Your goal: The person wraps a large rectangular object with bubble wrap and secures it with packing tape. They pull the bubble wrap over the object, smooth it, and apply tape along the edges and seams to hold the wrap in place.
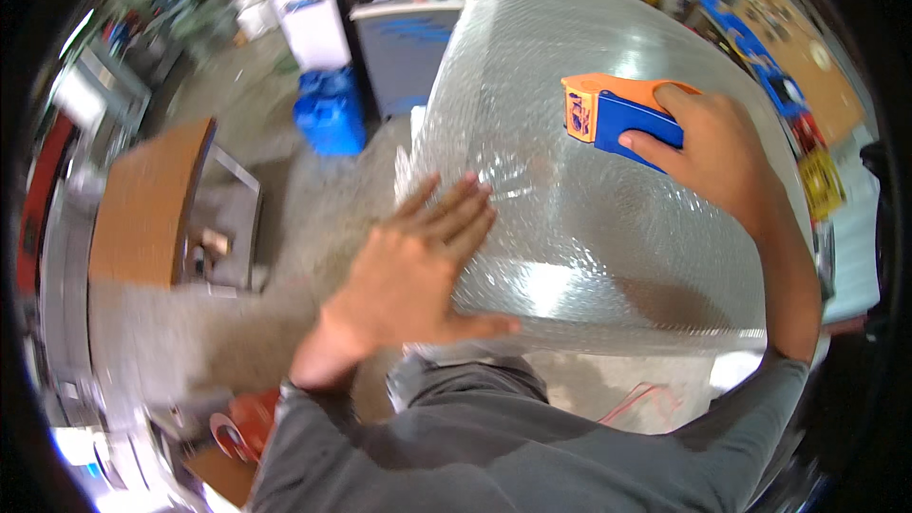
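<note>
Taping is the step judged to be in hand: a large object wrapped in bubble wrap [608,190] fills the middle of the view, and all places are given from it. On its upper right face an orange and blue tape dispenser [617,114] is clamped in the right hand [708,147], fingers curled over the blue body. On its left edge the left hand [418,271] is laid flat, fingers spread and holding nothing, the wrap pressed down beneath it. A strip of clear tape seems to run between the hands, though glare hides its extent. The next move is judged to call for steady pressure and a straight pull. Left of the wrap stand a blue jerry can [330,114] and a wooden table [147,204].
</note>
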Motion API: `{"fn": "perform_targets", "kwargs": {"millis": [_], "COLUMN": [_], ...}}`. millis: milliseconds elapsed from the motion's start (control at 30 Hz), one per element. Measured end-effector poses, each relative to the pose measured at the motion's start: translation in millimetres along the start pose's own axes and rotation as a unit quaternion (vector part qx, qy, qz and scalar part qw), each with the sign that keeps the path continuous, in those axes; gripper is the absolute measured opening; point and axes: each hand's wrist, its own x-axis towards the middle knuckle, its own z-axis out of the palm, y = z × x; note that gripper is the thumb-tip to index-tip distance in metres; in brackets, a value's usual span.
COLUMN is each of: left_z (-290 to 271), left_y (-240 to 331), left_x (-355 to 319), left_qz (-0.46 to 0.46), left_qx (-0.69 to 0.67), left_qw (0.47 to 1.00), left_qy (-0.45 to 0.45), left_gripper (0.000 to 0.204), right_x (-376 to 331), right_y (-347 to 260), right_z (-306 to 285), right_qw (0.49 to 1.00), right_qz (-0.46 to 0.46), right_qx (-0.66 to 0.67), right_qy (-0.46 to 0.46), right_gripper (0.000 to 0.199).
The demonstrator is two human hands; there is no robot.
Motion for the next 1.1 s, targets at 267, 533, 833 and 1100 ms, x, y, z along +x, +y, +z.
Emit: {"fn": "perform_targets", "kwargs": {"millis": [267, 533, 833, 1100], "left_z": [22.8, 90.0, 137.0, 179.6], "left_y": [78.8, 202.5, 233.7, 263.8], "left_x": [-22.7, -14.0, -28.9, 18.3], "left_qz": [-0.207, -0.203, -0.14, -0.343], "left_qx": [-0.192, -0.602, -0.612, -0.493], "left_qw": [0.876, 0.532, 0.438, 0.403], "left_qy": [0.391, 0.56, 0.644, 0.691], "left_gripper": [0.066, 0.056, 0.028, 0.022], "right_x": [0.5, -26.0, -70.5, -46.9], "right_y": [13.7, -28.8, -56.2, -15.8], "right_z": [-0.5, -34.1, -74.3, -99.9], "right_qw": [0.916, 0.839, 0.853, 0.869], "right_qz": [-0.204, -0.446, -0.449, -0.433], "right_qx": [0.346, 0.297, 0.211, 0.082], "right_qy": [0.011, -0.098, -0.162, -0.227], "right_gripper": [0.039, 0.049, 0.049, 0.054]}}
